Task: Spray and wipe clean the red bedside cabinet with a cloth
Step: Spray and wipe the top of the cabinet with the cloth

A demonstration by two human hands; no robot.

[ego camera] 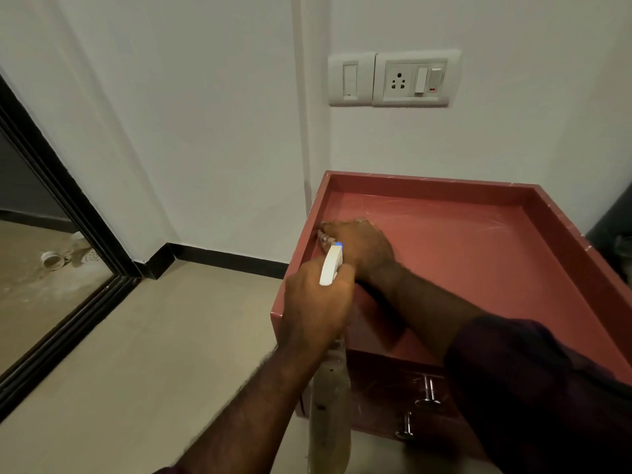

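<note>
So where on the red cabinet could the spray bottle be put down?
The bare red top between the right hand and the right rim, back to the rear rim. The front left corner is crowded: the left hand and spray bottle sit beside the right hand.
</note>
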